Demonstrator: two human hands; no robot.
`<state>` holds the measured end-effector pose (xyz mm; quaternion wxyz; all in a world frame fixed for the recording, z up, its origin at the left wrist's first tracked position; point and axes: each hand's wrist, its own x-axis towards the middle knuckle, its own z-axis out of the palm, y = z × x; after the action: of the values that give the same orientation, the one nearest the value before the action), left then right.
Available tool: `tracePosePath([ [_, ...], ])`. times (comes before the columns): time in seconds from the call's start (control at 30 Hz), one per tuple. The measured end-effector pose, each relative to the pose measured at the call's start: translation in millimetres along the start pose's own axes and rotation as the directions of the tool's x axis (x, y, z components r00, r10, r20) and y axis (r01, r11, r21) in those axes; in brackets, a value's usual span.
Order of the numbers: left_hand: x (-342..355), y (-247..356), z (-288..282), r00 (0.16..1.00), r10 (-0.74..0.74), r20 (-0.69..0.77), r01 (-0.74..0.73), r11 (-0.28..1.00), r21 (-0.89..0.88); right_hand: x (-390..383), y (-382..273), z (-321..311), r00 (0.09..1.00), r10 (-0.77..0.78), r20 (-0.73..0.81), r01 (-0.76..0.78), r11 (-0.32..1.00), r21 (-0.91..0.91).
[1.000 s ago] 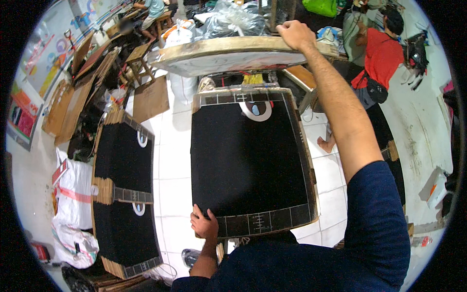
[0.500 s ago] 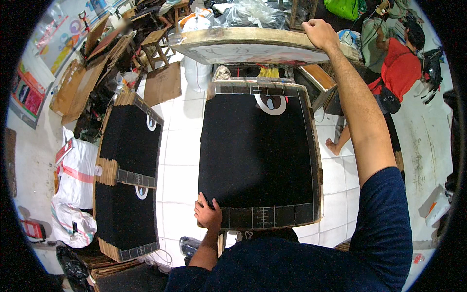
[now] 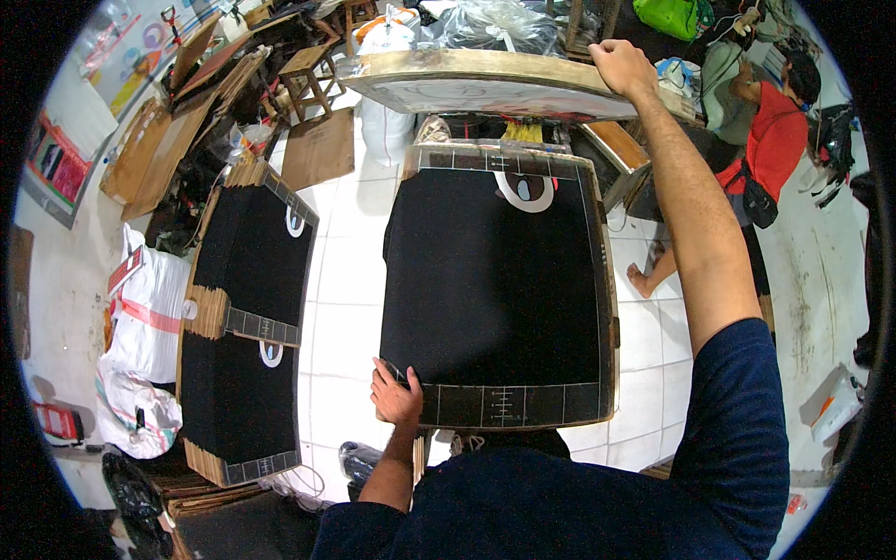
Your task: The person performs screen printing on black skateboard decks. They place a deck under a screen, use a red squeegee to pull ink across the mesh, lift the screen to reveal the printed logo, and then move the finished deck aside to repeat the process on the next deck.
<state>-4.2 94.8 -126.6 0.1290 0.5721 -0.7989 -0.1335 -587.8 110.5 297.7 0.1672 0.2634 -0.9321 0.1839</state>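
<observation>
My right hand [image 3: 620, 65] grips the top edge of a raised wooden-framed screen [image 3: 439, 73] at its right end, above a board. On that board [image 3: 490, 289] lies a black sheet, with dark gridded strips along the far and near edges and a white eye-shaped print [image 3: 544, 199] near the far right. My left hand [image 3: 397, 394] rests on the board's near-left corner, fingers apart.
Two stacks of similar black printed panels [image 3: 243, 392] stand at left beside white sacks [image 3: 149, 308]. Cardboard [image 3: 317, 159] and a wooden stool [image 3: 303, 70] are farther back. A person in red [image 3: 770, 140] works at the right, bare foot [image 3: 639, 280] showing.
The view has shifted, so the board and my right hand appear higher and farther right. Both hands keep their places on screen and board. The person in red has shifted slightly.
</observation>
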Motion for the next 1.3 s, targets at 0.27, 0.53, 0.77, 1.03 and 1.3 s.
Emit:
tracePosePath([
  [0.27, 0, -6, 4, 1.0, -0.013, 0.018, 0.014, 1.0, -0.027, -12, -3, -4, 1.0, 0.004, 0.02, -0.005, 1.0, 0.003],
  [0.53, -2, -7, 6, 0.999, 0.023, -0.036, -0.024, 1.0, -0.002, -20, -8, -10, 0.999, 0.018, 0.033, -0.02, 0.999, 0.05],
  [0.77, 21, -27, -11, 0.967, -0.076, 0.242, 0.108, 0.986, -0.124, -23, -13, -15, 0.999, 0.028, 0.032, -0.03, 0.998, 0.062],
  [1.03, 24, -64, -16, 0.832, -0.252, 0.493, 0.334, 0.939, -0.084, -24, -14, -16, 1.0, 0.015, 0.02, -0.016, 0.998, 0.062],
  [1.3, 42, -92, 7, 0.629, -0.158, 0.761, 0.64, 0.66, -0.392, -17, -15, -12, 1.0, 0.005, 0.012, -0.005, 1.0, 0.015],
])
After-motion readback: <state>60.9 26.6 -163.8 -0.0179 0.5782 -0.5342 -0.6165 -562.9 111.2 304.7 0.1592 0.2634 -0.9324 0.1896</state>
